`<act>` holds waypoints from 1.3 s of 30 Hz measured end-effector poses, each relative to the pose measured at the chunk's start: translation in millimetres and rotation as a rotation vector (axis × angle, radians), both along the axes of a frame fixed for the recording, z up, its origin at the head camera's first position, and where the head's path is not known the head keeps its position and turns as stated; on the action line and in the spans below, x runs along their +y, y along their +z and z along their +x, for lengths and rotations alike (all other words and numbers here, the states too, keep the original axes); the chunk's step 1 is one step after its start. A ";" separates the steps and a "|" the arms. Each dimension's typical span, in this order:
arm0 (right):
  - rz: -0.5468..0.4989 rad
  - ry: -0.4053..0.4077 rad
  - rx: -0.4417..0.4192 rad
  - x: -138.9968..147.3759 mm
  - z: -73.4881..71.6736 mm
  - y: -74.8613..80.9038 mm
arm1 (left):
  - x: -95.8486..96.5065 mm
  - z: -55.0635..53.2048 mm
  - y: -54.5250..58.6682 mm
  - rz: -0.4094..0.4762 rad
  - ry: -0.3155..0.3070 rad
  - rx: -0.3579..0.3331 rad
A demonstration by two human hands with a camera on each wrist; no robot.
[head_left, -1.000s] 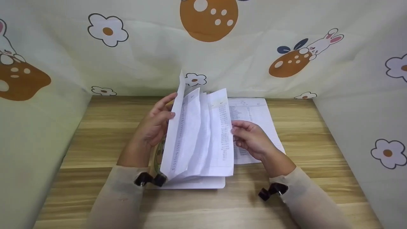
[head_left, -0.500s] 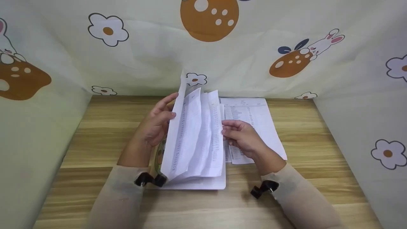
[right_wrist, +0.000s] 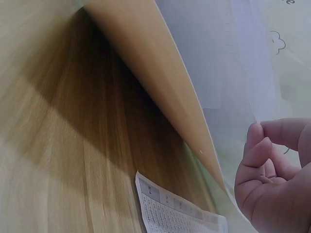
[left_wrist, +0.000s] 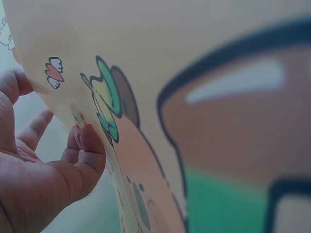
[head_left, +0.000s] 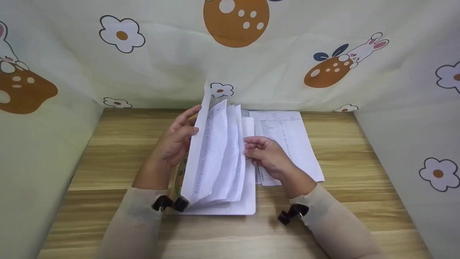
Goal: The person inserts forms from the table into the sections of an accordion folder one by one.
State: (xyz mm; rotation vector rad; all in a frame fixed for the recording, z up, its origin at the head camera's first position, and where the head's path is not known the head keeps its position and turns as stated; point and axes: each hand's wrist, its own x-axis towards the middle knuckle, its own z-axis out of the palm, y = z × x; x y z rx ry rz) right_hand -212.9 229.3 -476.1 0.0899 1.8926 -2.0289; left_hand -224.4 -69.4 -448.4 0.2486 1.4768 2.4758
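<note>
A folder with a cartoon-printed cover [left_wrist: 146,145] stands partly opened on the table in the head view, its white back panel [head_left: 249,201] lying flat. My left hand [head_left: 172,144] holds the raised cover by its left side, fingers around the edge. Several printed sheets [head_left: 219,154] fan out between cover and back. With thumb and forefinger, my right hand [head_left: 267,154] pinches the right edge of a white sheet [head_left: 241,158] at the folder's opening. In the right wrist view, the fingertips [right_wrist: 256,130] meet at that sheet's edge.
Loose printed sheets [head_left: 294,133] lie to the right of the folder, partly under my right forearm. The wood-grain table [head_left: 115,144] is bounded by a patterned cloth wall [head_left: 172,64] at the back and sides.
My right hand has moved left, carrying the sheet further in among the others, and more of the back panel and loose sheets shows. My left hand has stayed in place.
</note>
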 end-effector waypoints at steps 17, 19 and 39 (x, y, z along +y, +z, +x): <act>0.035 0.007 0.019 4.8 -0.6 1.3 | -0.3 -0.3 -1.0 0.041 -0.005 0.012; 0.041 0.006 0.025 10.4 -1.1 2.4 | -0.5 -0.4 -0.9 0.038 -0.003 0.009; 0.110 -0.102 0.060 88.0 -11.2 5.1 | -0.2 0.3 0.1 0.038 0.002 0.011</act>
